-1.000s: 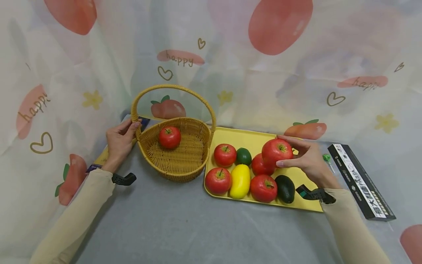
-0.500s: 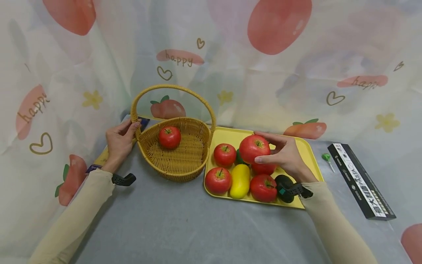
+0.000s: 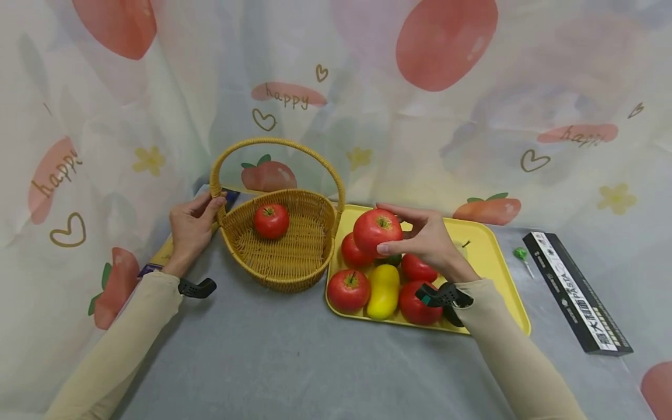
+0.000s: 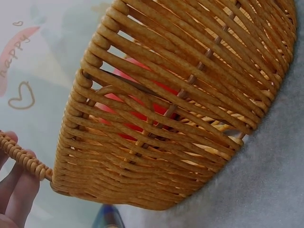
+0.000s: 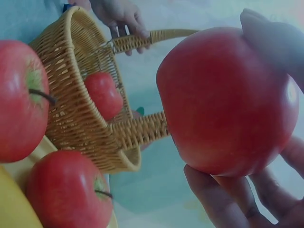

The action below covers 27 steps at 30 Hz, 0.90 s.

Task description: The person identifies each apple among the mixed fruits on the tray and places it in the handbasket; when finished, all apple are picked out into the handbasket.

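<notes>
At the grey desk, the right hand has its grip closed round a glossy red apple, held above a rectangular yellow tray; the left hand's grip holds the handle of a golden-brown woven basket containing another red apple.

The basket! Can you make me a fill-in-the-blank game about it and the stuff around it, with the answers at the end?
1. The left grip holds the basket by its ______.
2. The held apple in the right grip is ______ in colour.
3. Exactly ______ apple sits inside the basket.
4. In the head view, the black box lies to the ______ of the yellow tray.

Missing words: handle; red; one; right.
</notes>
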Each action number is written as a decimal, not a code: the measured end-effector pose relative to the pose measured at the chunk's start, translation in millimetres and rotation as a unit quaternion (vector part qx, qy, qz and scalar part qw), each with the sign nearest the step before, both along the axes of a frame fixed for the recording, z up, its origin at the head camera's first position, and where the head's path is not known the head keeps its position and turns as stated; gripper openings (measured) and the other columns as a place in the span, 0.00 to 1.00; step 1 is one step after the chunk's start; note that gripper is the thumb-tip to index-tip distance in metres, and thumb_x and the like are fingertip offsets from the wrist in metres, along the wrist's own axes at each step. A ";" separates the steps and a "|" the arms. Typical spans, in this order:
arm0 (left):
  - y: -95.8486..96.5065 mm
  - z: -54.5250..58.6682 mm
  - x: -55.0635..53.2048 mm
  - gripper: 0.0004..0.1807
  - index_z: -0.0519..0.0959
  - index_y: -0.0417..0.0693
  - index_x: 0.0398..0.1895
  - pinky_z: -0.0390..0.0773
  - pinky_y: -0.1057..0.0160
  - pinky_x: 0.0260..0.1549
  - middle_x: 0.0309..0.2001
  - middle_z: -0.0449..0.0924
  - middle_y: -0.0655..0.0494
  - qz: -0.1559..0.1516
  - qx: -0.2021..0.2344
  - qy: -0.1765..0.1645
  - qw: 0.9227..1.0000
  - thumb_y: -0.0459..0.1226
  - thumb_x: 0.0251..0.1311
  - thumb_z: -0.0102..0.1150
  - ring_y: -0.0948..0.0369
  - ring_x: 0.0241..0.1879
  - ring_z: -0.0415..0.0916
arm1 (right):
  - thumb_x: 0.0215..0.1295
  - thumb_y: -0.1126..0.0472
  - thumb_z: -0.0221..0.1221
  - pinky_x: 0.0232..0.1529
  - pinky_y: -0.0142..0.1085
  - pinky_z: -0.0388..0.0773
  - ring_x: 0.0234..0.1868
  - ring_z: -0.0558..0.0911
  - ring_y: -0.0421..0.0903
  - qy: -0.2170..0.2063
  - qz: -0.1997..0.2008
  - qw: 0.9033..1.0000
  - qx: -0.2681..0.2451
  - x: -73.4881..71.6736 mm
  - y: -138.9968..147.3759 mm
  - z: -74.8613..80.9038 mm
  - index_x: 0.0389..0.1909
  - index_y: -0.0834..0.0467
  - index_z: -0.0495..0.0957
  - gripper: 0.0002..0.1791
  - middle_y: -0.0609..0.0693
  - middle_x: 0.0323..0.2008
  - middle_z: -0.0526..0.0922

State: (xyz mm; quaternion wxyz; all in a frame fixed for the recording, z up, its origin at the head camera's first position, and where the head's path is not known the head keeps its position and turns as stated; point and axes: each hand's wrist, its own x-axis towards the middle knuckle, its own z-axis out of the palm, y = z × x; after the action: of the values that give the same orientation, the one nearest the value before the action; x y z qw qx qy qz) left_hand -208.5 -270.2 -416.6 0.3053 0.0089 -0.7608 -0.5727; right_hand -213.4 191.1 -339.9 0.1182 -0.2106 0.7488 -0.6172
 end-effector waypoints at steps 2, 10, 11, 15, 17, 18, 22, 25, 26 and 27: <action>0.4 0.0 0.2 0.16 0.87 0.52 0.60 0.81 0.80 0.37 0.48 0.92 0.54 0.004 -0.007 0.000 1.000 0.40 0.71 0.69 0.78 0.38 0.86 | 0.60 0.68 0.76 0.49 0.43 0.89 0.50 0.92 0.51 0.001 -0.002 1.000 -0.001 0.0 -4.0 1.1 0.74 0.53 0.77 0.40 0.51 0.65 0.84; -0.4 -0.9 0.2 0.17 0.87 0.51 0.61 0.81 0.81 0.38 0.50 0.91 0.50 0.006 -0.008 -0.002 1.000 0.38 0.71 0.69 0.79 0.38 0.85 | 0.59 0.67 0.77 0.50 0.45 0.89 0.52 0.91 0.53 0.010 0.018 1.000 -0.013 -2.0 -25.1 1.2 0.73 0.51 0.78 0.40 0.53 0.65 0.84; -0.4 -0.8 0.6 0.17 0.87 0.50 0.61 0.81 0.81 0.37 0.50 0.91 0.50 0.004 -0.008 0.000 1.000 0.38 0.71 0.69 0.79 0.38 0.85 | 0.59 0.67 0.77 0.50 0.46 0.89 0.52 0.91 0.54 0.007 0.022 1.000 -0.016 -1.9 -28.0 0.8 0.73 0.52 0.78 0.39 0.53 0.64 0.84; -0.5 -0.1 1.1 0.17 0.87 0.50 0.61 0.81 0.81 0.37 0.50 0.91 0.50 0.003 -0.009 0.003 1.000 0.37 0.71 0.68 0.79 0.38 0.85 | 0.57 0.66 0.78 0.49 0.47 0.90 0.51 0.91 0.55 0.003 0.037 0.999 -0.026 -0.7 -41.0 0.0 0.73 0.54 0.78 0.40 0.53 0.65 0.83; -0.6 0.5 1.0 0.17 0.87 0.51 0.61 0.81 0.81 0.37 0.50 0.91 0.50 0.003 -0.009 0.000 1.000 0.38 0.71 0.68 0.80 0.38 0.85 | 0.57 0.65 0.79 0.49 0.48 0.89 0.50 0.91 0.56 0.004 0.048 0.998 -0.030 -0.8 -47.8 -0.8 0.73 0.55 0.78 0.40 0.53 0.67 0.82; -0.7 0.8 0.9 0.17 0.87 0.50 0.61 0.81 0.81 0.38 0.50 0.91 0.49 0.002 -0.009 -0.001 1.000 0.38 0.71 0.68 0.80 0.38 0.85 | 0.57 0.65 0.79 0.50 0.49 0.89 0.50 0.91 0.57 0.002 0.054 0.998 -0.035 -1.1 -51.3 -1.3 0.73 0.56 0.78 0.40 0.53 0.67 0.81; -0.9 1.2 0.3 0.17 0.86 0.51 0.62 0.81 0.81 0.39 0.51 0.91 0.47 0.001 -0.010 -0.002 1.000 0.39 0.71 0.68 0.81 0.39 0.84 | 0.56 0.64 0.80 0.50 0.50 0.89 0.51 0.90 0.59 0.003 0.078 0.996 -0.045 -2.0 -65.2 -3.8 0.72 0.54 0.78 0.41 0.54 0.69 0.80; -1.0 0.0 -0.2 0.17 0.87 0.51 0.61 0.81 0.80 0.38 0.50 0.91 0.49 0.000 -0.011 0.002 1.000 0.39 0.71 0.68 0.80 0.39 0.85 | 0.56 0.62 0.81 0.51 0.49 0.89 0.52 0.90 0.59 0.007 0.088 0.995 -0.043 -1.5 -74.1 -6.2 0.72 0.54 0.79 0.40 0.54 0.69 0.80; -1.0 -0.8 -0.3 0.17 0.87 0.51 0.61 0.81 0.80 0.38 0.50 0.91 0.50 0.000 -0.011 0.002 1.000 0.39 0.71 0.68 0.79 0.38 0.85 | 0.56 0.61 0.81 0.51 0.48 0.89 0.51 0.90 0.59 0.008 0.092 0.995 -0.040 -1.2 -76.5 -7.5 0.72 0.55 0.79 0.41 0.54 0.68 0.80; -1.0 -1.7 -0.3 0.17 0.87 0.51 0.61 0.81 0.80 0.37 0.49 0.91 0.50 -0.002 -0.010 0.003 1.000 0.39 0.71 0.69 0.79 0.38 0.85 | 0.56 0.60 0.81 0.50 0.48 0.89 0.51 0.90 0.59 0.009 0.097 0.995 -0.036 -0.8 -78.7 -8.7 0.72 0.56 0.78 0.41 0.54 0.68 0.80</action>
State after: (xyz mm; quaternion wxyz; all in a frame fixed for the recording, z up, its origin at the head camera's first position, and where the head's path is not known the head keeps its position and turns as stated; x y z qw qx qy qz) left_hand -208.8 -271.2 -418.4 0.3068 0.0023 -0.7655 -0.5657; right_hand -214.2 112.4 -348.6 0.1626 -0.2920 0.7030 -0.6278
